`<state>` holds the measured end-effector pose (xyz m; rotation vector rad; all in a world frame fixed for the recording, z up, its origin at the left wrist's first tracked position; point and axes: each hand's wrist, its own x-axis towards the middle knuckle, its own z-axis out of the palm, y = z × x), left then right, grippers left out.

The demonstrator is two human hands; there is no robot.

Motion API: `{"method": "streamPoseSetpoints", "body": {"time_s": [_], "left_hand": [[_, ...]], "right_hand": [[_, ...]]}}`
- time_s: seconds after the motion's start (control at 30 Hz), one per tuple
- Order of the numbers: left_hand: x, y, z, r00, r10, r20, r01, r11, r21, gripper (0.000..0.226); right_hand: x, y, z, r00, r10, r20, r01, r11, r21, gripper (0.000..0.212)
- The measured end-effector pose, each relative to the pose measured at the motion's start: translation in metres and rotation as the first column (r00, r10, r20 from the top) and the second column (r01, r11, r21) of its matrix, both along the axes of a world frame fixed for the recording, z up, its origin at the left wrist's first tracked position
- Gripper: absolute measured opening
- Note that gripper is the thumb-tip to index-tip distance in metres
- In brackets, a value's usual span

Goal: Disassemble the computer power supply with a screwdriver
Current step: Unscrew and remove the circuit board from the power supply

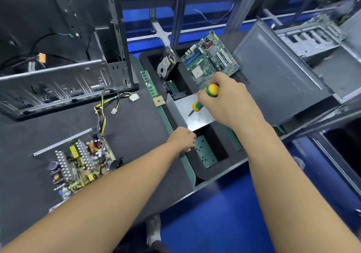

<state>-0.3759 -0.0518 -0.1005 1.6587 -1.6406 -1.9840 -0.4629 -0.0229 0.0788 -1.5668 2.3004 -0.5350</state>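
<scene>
So where things sit: the power supply is in two pieces. The bent silver sheet-metal cover (197, 115) is out over the black compartmented bin (143, 59) off the right edge of the dark grey desk (136, 135). The left hand (182, 139) has its fingers curled on the cover's near corner. It looks like a pinch on the edge, though the fingertips are mostly hidden under the hand.

The right hand (224, 100) is wrapped round the yellow-and-green-handled screwdriver (197, 105), blade slanting down and left toward the cover's flat face. I can't tell if the tip actually touches the metal.

The bit that matters for what's next is the rest of the supply, the open grey metal tray with the crowded circuit board (82, 162). It lies on the desk well to the left of both hands and closer to the person's body. Its long axis runs diagonally, from near-left to far-right. The yellow-and-black cable bundle (101, 119) trails off its far end toward the empty grey computer case (58, 80).

The left arm already passes right beside that tray, so I'd guess the left hand steadies it. The screwdriver hand is the far one, so it has to swing across leftward to get at the board screws once the cover is dropped.
</scene>
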Motion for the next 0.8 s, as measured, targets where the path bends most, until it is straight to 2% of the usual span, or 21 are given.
{"method": "streamPoseSetpoints", "body": {"time_s": [0.13, 0.27, 0.37, 0.5, 0.57, 0.63, 0.73, 0.8], "left_hand": [[0.023, -0.002, 0.014, 0.999, 0.03, -0.042, -0.026, 0.995, 0.094, 0.026], [0.081, -0.011, 0.045, 0.996, -0.082, -0.038, 0.075, 0.984, -0.164, 0.028], [0.137, -0.022, 0.065, 0.985, -0.152, 0.077, 0.169, 0.92, -0.353, 0.029], [0.213, -0.031, 0.071, 0.969, -0.029, 0.246, 0.154, 0.848, -0.508, 0.03], [0.245, -0.03, 0.069, 0.943, 0.007, 0.332, 0.185, 0.818, -0.544, 0.032], [0.27, -0.024, 0.064, 0.891, -0.016, 0.453, 0.294, 0.781, -0.551, 0.029], [0.289, -0.008, 0.051, 0.79, -0.045, 0.611, 0.472, 0.68, -0.561, 0.012], [0.29, 0.003, 0.043, 0.733, -0.024, 0.68, 0.534, 0.638, -0.554, 0.029]], "right_hand": [[0.006, -0.003, -0.001, 1.0, 0.007, 0.022, -0.007, 1.0, -0.012, 0.025], [0.037, -0.012, 0.004, 0.995, 0.078, 0.057, -0.072, 0.993, -0.088, 0.027], [0.071, -0.019, 0.009, 0.987, 0.152, 0.051, -0.144, 0.981, -0.134, 0.024], [0.114, -0.027, 0.008, 0.969, 0.244, 0.048, -0.236, 0.963, -0.131, 0.023], [0.13, -0.028, 0.001, 0.962, 0.27, 0.038, -0.265, 0.958, -0.108, 0.025], [0.142, -0.028, -0.011, 0.96, 0.278, 0.04, -0.273, 0.958, -0.089, 0.028], [0.152, -0.03, -0.028, 0.965, 0.261, 0.039, -0.254, 0.96, -0.121, 0.029], [0.156, -0.033, -0.036, 0.97, 0.242, 0.02, -0.237, 0.961, -0.145, 0.03]]}}
